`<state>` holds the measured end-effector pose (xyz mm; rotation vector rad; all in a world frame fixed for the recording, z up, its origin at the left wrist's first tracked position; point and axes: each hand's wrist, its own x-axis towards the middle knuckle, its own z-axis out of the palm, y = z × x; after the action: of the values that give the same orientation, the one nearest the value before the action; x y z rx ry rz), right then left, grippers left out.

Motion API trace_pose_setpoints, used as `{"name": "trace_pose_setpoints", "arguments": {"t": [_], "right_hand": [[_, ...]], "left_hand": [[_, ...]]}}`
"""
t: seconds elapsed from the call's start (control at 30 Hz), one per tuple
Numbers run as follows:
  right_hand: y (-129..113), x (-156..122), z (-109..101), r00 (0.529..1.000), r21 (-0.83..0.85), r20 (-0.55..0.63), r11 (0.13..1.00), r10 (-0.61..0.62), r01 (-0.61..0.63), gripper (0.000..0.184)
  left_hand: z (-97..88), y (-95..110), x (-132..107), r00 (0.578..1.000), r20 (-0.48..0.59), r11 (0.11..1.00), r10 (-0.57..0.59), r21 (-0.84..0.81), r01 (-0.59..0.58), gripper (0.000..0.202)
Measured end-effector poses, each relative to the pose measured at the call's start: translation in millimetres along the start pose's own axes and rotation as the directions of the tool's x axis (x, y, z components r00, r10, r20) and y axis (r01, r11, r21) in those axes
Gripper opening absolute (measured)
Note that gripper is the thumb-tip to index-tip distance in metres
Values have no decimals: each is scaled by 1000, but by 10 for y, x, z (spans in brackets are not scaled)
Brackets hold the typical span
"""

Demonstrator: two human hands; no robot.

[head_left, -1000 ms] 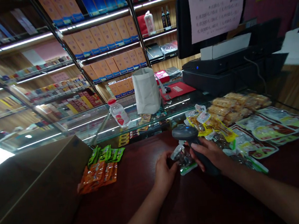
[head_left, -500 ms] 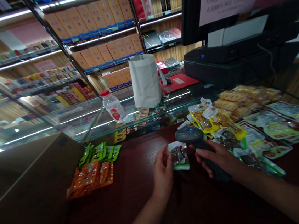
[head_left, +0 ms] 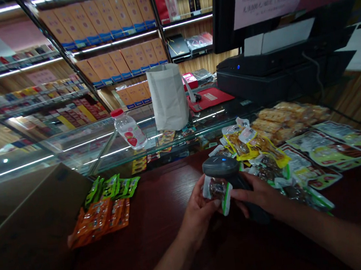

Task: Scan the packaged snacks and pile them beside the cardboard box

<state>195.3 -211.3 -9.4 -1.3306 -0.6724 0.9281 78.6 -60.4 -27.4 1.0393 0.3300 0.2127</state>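
My left hand point(head_left: 199, 212) is closed on a small clear snack packet point(head_left: 217, 189) with a green edge and dark contents. The packet is tilted, just below the head of a dark barcode scanner point(head_left: 224, 166). Around the scanner's handle my right hand point(head_left: 260, 193) is wrapped, its fingers close to the packet's green edge. To the right of the scanner lie similar green-edged packets point(head_left: 303, 195), with yellow-edged packets point(head_left: 246, 143) behind them.
Orange packets point(head_left: 102, 218) and green packets point(head_left: 111, 187) lie beside a cardboard box point(head_left: 31, 219) at left. A strawberry-print bottle point(head_left: 130, 129) and white paper bag point(head_left: 168, 97) stand on the glass counter. Bagged pastries point(head_left: 282, 122), flat pouches point(head_left: 326, 145) and a monitor point(head_left: 226, 18) are at right.
My left hand has turned and tilted the packet, bringing it up against or very near the scanner and my right hand. The whole view has shifted slightly.
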Motion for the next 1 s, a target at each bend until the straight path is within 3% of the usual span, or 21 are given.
{"name": "trace_pose_setpoints", "arguments": {"t": [0.17,0.37,0.47,0.6,0.77,0.9,1.0], "right_hand": [[10,5,10,999,-2,-40,1000,-15,15,43],[4,22,4,989,39,-149,999,-16,22,45],[1,24,-9,987,28,-161,999,-30,35,40],[4,20,-19,984,20,-169,998,-56,60,34],[12,5,-1,983,53,-180,997,-45,55,43],[44,-14,17,990,15,-136,999,-29,31,45],[69,-27,31,998,2,-59,999,-37,38,42]], "left_hand": [[-19,76,5,999,-51,999,-17,33,19,49],[-63,44,-3,992,-129,978,8,206,18,43],[-57,45,1,978,-198,978,66,206,-24,41],[-88,55,38,941,-307,983,141,154,-97,39],[-215,99,82,865,-449,971,222,182,-155,38],[-283,145,109,809,-508,953,296,211,-216,41],[-303,145,134,797,-514,949,316,158,-275,41]]}}
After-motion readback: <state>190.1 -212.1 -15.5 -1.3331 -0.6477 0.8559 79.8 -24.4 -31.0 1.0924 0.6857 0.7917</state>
